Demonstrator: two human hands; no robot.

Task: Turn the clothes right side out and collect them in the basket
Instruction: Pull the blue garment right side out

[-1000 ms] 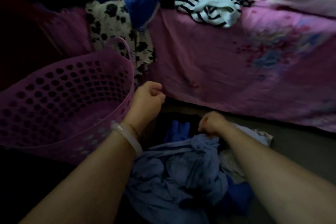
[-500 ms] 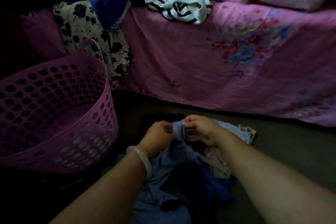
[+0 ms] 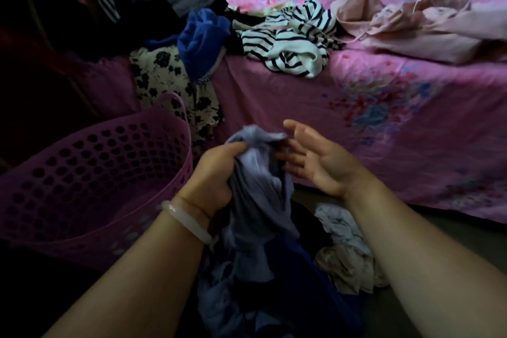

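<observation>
My left hand (image 3: 212,173) grips a pale blue-grey garment (image 3: 255,200) near its top and holds it up off the floor pile. My right hand (image 3: 312,162) is beside the garment with palm up and fingers spread, fingertips reaching into the cloth's folds. The purple perforated basket (image 3: 164,129) stands on the floor to the left of my left hand; I see no clothes in the part that shows. More dark blue and pale clothes (image 3: 343,258) lie on the floor below my arms.
A bed with a pink flowered sheet (image 3: 384,123) runs across the back and right. On it lie a striped top (image 3: 290,44), a blue garment (image 3: 203,41), a black-flowered white cloth (image 3: 164,74), dark clothes and a pink garment (image 3: 428,25).
My left hand has lifted the blue-grey garment higher off the pile. My right hand has let go and opened beside it. The view has tilted up, showing more of the bed.
</observation>
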